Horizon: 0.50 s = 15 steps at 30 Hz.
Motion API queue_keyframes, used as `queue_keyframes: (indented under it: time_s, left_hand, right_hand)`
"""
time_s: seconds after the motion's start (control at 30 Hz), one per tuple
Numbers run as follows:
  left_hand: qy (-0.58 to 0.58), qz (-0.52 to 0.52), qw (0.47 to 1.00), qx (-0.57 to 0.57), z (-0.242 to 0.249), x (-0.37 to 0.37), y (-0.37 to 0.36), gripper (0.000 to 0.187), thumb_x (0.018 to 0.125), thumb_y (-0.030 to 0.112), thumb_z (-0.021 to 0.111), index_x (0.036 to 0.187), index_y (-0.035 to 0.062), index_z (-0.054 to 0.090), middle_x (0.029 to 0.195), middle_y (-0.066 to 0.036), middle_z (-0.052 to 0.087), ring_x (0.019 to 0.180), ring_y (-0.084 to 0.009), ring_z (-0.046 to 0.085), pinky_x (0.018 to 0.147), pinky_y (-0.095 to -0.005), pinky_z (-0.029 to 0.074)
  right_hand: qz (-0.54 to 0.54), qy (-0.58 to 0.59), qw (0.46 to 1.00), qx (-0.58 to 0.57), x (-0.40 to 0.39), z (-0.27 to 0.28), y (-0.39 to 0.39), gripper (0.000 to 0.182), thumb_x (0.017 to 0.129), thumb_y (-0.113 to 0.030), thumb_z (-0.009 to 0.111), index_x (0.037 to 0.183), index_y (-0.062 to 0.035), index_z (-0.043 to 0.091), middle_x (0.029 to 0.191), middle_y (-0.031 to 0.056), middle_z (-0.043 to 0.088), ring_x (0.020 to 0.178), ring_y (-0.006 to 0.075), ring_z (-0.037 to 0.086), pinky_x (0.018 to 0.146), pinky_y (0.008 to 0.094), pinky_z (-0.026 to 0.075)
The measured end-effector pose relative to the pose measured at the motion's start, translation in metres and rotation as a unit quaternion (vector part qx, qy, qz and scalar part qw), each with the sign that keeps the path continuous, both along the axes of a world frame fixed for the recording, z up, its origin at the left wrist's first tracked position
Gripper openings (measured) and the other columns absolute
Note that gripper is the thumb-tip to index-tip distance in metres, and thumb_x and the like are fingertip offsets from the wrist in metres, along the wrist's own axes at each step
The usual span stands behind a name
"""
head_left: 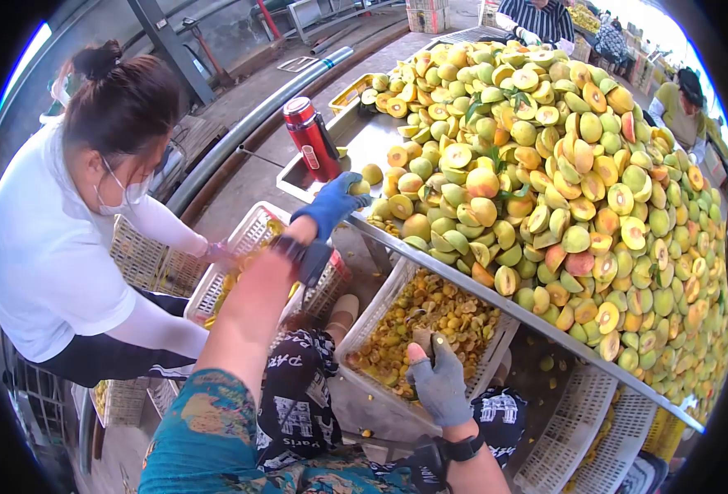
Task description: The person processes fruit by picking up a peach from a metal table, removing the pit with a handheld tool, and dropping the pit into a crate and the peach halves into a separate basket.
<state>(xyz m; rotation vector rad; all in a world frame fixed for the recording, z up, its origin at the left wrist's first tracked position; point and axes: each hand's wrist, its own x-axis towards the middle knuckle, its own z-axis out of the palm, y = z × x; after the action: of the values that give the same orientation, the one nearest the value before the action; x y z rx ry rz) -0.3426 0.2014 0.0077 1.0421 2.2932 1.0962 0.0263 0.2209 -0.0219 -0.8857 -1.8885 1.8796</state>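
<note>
My left hand [331, 207], in a blue glove, reaches to the near left edge of the metal table. Its fingers are closed round a yellow-green peach piece [360, 188], partly hidden by the glove. My right hand [441, 385], in a grey glove with a bare thumb tip, is over a white crate [362, 331] of peach scraps [430, 317]. Its thumb and finger point up around a small brownish thing [422, 338] that I cannot make out. A large heap of halved green and yellow peaches [537, 165] covers the table.
A red thermos [311, 140] stands on the table's left corner. At left a masked person [59, 247] in white bends over another crate [257, 222]. White crates [568, 428] lie under the table's metal edge [495, 295]. Other people work at the far side.
</note>
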Motion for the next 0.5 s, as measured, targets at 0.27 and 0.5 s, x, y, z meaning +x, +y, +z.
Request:
queue_keyframes:
  time_s: [0.27, 0.5]
  left_hand:
    - [-0.632, -0.034, 0.641, 0.435, 0.029, 0.174, -0.117, 0.053, 0.096, 0.043, 0.051, 0.132, 0.0045, 0.048, 0.124, -0.015, 0.057, 0.103, -0.0332, 0.062, 0.088, -0.0492, 0.053]
    - [-0.471, 0.018, 0.741, 0.477, 0.044, 0.259, -0.17, 0.051, 0.095, 0.046, 0.055, 0.127, 0.0076, 0.045, 0.125, -0.011, 0.053, 0.111, -0.0262, 0.057, 0.096, -0.0391, 0.049]
  right_hand:
    - [0.055, 0.019, 0.995, 0.076, -0.002, 0.043, -0.042, 0.038, 0.088, -0.027, 0.068, 0.112, -0.0001, 0.056, 0.09, 0.0217, 0.066, 0.083, 0.0357, 0.066, 0.071, 0.0401, 0.051]
    - [0.118, 0.065, 0.98, 0.144, 0.012, 0.093, -0.099, 0.027, 0.093, -0.026, 0.061, 0.101, -0.0008, 0.056, 0.078, 0.0195, 0.062, 0.071, 0.0323, 0.065, 0.064, 0.0376, 0.049]
